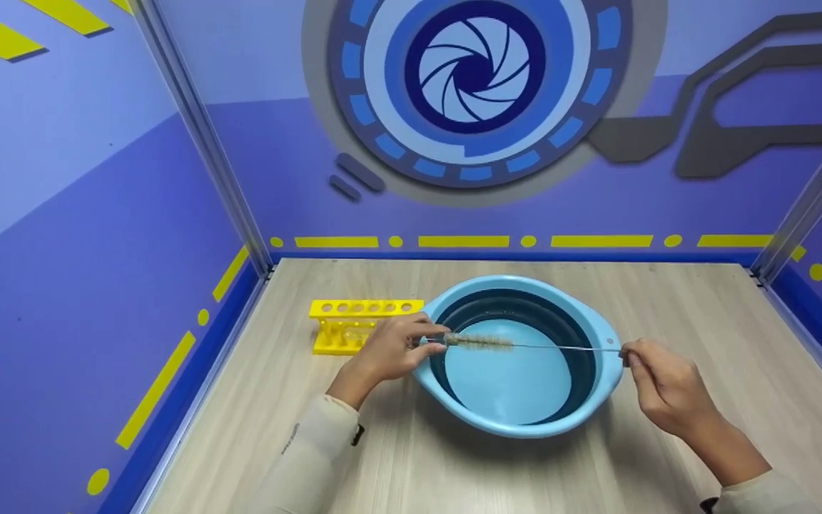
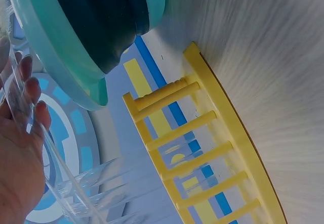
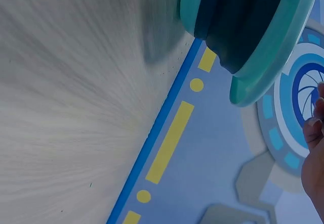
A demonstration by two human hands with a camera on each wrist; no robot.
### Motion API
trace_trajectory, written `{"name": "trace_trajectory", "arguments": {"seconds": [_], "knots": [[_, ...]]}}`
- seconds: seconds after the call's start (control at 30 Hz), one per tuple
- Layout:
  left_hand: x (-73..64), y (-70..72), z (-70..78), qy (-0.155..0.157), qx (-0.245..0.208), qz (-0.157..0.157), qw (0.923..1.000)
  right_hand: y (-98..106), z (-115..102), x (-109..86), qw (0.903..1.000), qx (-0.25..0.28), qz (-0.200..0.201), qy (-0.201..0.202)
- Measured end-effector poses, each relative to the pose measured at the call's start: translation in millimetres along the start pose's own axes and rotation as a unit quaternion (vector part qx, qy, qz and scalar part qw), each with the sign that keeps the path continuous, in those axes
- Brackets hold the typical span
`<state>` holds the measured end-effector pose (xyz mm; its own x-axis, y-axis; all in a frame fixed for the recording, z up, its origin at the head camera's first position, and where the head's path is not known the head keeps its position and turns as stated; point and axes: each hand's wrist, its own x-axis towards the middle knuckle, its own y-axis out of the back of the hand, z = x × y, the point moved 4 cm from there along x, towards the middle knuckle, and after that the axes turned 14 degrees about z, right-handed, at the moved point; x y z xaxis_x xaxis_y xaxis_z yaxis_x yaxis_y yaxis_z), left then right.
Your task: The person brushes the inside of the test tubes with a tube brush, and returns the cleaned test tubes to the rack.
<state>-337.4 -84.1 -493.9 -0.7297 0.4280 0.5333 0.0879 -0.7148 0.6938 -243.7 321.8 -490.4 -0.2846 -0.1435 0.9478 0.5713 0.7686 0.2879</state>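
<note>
My left hand (image 1: pixel 391 348) grips a clear test tube (image 2: pixel 23 102) over the left rim of the blue basin (image 1: pixel 518 430). A test tube brush (image 1: pixel 486 343) lies level above the basin, its tan bristles at the tube's mouth by my left fingertips. How far the bristles reach inside the tube I cannot tell. Beyond the basin's right rim, my right hand (image 1: pixel 675 389) pinches the end of the brush's thin wire handle (image 1: pixel 561 348). In the right wrist view only part of that hand shows at the right edge.
A yellow test tube rack (image 1: pixel 364 308) stands left of the basin, partly behind my left hand. Clear test tubes (image 2: pixel 96 178) show at the rack in the left wrist view. Purple panels (image 1: pixel 254 178) enclose the wooden table (image 1: pixel 254 428) at the back and sides.
</note>
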Motion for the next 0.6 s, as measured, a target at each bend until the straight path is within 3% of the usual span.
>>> {"name": "trace_trajectory", "arguments": {"seconds": [0.2,0.37,0.6], "knots": [[0.1,-2.4,1.1,-0.001,0.005,0.013,0.9999,-1,-2,-3.9,0.9974,-0.028,-0.028,-0.059],[2.0,-6.8,4.0,-0.026,0.019,0.028,0.9991,0,-6,-7.6,0.9927,-0.038,-0.024,-0.112],[4.1,-11.8,4.7,-0.042,0.034,0.041,0.9977,-2,-10,-12.6,0.9895,-0.049,-0.010,-0.135]]}}
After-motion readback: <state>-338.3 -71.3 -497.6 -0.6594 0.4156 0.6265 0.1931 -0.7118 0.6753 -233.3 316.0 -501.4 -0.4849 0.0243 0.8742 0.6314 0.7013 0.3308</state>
